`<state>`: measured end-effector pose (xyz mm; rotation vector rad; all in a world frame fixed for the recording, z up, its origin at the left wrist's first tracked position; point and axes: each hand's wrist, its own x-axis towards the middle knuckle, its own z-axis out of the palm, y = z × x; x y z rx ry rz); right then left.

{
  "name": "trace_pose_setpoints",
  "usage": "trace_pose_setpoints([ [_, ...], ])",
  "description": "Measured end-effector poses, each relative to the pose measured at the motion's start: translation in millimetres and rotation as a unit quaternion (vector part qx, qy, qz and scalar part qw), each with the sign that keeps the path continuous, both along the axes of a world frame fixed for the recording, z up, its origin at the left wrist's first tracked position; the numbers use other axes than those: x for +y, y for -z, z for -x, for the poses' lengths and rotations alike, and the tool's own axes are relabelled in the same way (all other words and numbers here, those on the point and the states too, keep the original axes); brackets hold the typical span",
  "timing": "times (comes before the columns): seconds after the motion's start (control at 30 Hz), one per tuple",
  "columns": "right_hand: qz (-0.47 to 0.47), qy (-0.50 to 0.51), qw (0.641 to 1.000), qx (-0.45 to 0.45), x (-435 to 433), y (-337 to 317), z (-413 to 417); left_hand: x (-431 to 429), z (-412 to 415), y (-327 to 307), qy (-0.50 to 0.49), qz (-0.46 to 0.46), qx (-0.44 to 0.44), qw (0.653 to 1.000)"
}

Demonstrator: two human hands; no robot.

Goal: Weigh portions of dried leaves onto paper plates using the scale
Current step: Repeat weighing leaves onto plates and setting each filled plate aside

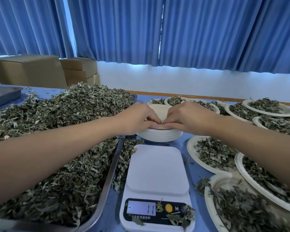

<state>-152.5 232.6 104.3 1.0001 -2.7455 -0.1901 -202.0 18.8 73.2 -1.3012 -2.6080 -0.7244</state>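
The left hand (137, 120) and the right hand (187, 118) meet knuckle to knuckle over the middle of the tabletop (197, 173). Both have their fingers curled, and the fingertips (159, 122) of the two hands pinch side by side at the near rim of the top plate (157, 110). That plate sits on a stack of paper plates (159, 135), white and tightly nested. Both forearms reach in from the near edge.

Just nearer than the stack lies the scale (155, 171), white, with its flat platform facing up and its display toward the near edge. The display shows 11, and a few leaf scraps lie on the dark panel around it.

Left of the scale a metal tray (115, 162) runs from the near edge toward the far edge. It is heaped with dried leaves (65, 114), grey-green and crumbled, and some have spilled over its rim onto the tabletop beside the scale.

On the right side, filled plates overlap one another along the near right corner (213, 154), each carrying a loose mound of leaves. More filled plates (271, 107) line the far right edge, behind the stack.

At the far left corner a second metal tray (3, 94) is partly in view. Beyond the tabletop stand cardboard boxes (40, 71) and blue curtains (191, 30).
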Motion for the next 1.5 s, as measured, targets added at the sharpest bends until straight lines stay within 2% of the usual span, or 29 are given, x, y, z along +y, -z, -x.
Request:
trace_pose_setpoints([
  [0.2,-0.113,-0.023,0.990,0.077,-5.8,-3.3,-8.2,-0.8,-1.7,-3.9,0.003,0.001,0.003,1.000],
  [0.37,-0.122,-0.027,0.979,0.160,-8.9,-5.5,-8.4,-6.2,-4.6,-13.4,0.002,0.000,0.039,0.999],
  [0.43,-0.086,-0.015,0.981,0.173,-8.1,-8.5,-7.6,-9.6,-6.5,-15.5,0.002,0.033,0.057,0.998],
  [0.57,-0.066,-0.003,0.988,0.138,-10.7,-10.1,-10.7,-12.5,-14.9,-14.9,0.019,0.071,0.108,0.991],
  [0.67,-0.052,-0.016,0.992,0.116,-8.7,-9.4,-11.1,-13.8,-20.1,-15.8,0.026,0.053,0.159,0.986],
  [0.87,-0.023,-0.009,0.981,0.191,-10.8,-12.1,-23.0,-21.2,-34.0,-25.2,0.024,0.015,0.229,0.973],
  [1.0,0.048,-0.029,0.966,0.252,-16.8,-4.7,-61.8,-33.9,-56.8,-25.7,0.034,-0.027,0.248,0.968],
  [1.2,0.123,-0.066,0.953,0.269,-24.4,43.0,-140.5,-51.5,-120.4,-4.8,0.135,0.012,0.289,0.948],
  [1.27,0.139,-0.075,0.954,0.253,-23.5,58.7,-155.9,-56.0,-133.1,3.5,0.156,0.035,0.269,0.950],
  [1.4,0.132,-0.063,0.970,0.196,-28.1,71.8,-171.4,-58.7,-142.7,13.9,0.147,0.115,0.166,0.968],
  [1.5,0.162,-0.042,0.967,0.191,-38.5,68.8,-184.7,-60.3,-146.4,9.6,0.118,0.056,0.087,0.988],
])
